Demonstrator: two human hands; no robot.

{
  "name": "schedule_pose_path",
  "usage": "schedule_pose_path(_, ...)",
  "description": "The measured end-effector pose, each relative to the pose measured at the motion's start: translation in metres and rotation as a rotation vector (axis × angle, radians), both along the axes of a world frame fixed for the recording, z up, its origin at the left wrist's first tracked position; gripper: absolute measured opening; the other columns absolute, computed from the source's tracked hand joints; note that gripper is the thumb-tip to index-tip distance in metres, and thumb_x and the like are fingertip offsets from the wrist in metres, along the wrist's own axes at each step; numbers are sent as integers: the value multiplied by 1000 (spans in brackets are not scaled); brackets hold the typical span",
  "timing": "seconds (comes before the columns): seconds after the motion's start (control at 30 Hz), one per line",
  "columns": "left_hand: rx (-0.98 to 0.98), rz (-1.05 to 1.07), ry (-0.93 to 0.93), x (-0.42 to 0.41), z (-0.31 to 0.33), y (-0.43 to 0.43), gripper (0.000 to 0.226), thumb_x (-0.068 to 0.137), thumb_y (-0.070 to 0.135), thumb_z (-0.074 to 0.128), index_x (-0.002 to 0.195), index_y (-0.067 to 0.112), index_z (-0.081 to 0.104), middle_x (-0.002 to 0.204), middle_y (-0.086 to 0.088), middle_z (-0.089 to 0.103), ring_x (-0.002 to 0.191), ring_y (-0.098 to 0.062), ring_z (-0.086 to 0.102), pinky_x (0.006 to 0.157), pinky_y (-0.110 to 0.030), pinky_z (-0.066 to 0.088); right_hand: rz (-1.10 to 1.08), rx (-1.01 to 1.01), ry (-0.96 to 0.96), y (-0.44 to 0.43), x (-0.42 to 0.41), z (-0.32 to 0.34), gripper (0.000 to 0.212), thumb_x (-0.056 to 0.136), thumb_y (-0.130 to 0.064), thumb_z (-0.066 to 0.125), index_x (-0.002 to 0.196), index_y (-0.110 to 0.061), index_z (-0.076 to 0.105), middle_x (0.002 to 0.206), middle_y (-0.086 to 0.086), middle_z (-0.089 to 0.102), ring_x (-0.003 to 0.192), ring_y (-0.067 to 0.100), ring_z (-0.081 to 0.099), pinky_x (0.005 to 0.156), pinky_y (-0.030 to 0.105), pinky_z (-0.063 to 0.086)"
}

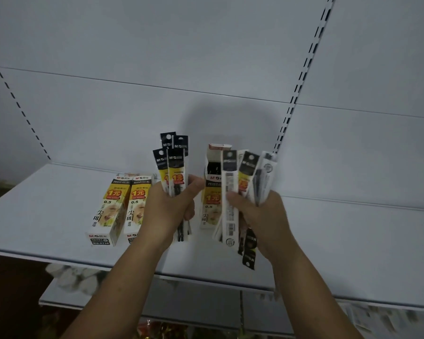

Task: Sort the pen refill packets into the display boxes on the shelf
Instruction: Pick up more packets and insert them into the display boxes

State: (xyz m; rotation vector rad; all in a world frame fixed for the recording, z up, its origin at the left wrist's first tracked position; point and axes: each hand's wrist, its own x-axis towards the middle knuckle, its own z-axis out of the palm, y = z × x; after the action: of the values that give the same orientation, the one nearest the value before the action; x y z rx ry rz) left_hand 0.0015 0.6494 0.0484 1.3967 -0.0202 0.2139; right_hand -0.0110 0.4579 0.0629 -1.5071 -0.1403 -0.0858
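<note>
- Packets in two bunches, one per hand, both raised over the middle of the shelf (pixel 34 216), nearer its front edge than its back.
- Left hand (pixel 168 211): fingers and thumb curled tight round the left bunch (pixel 173 172). About four packets, black headers up, yellow "1元" bands showing, squared together and upright, lower ends poking out beneath the palm.
- Right hand (pixel 262 216): gripping the right bunch (pixel 245 182), splayed into a fan, thumb laid across the front. One packet back-side out with barcode showing, another with a yellow band, one upside down with its black header hanging below the hand. Exact count impossible to tell.
- Leftmost display box (pixel 105 211) and second display box (pixel 135 204): touching side by side, left of the shelf's middle, printed faces up and short ends toward the front edge. Second one partly hidden behind the left wrist.
- Open display box (pixel 212 192): between the two hands and behind them, flap lifted at the far end, dark packets visible inside, right side covered by the right bunch.
- White back panel (pixel 157 94) behind, slotted uprights (pixel 301 77) at either side.
- Lower shelf (pixel 206 311) beneath the front edge, blurred goods under it.
</note>
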Motion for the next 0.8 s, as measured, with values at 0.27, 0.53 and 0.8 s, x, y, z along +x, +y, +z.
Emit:
schedule_pose_path(0.27,156,79,27,27,-15,-1,46,77,28,91,119,31,71,100,8,77,62,-8,63,56,-27,52,-275,153,-150,-22,27,46,11,92,-20,79,82,-24,76,70,2,67,59,16,57,53,30,46)
schedule_pose_path(0.53,144,-37,-7,39,-19,-13,40,82,10,87,112,33,75,94,1,81,63,-5,67,56,-24,49,-317,79,-246,7,70,69,15,95,-23,77,98,-8,77,71,6,71,53,11,60,47,21,44)
schedule_pose_path(0.8,135,-28,7,42,-22,-11,37,83,11,87,116,24,75,93,0,81,61,-7,66,56,-25,50,-244,-82,-314,24,75,54,13,93,-22,78,103,-13,78,88,-3,79,74,7,75,63,21,58)
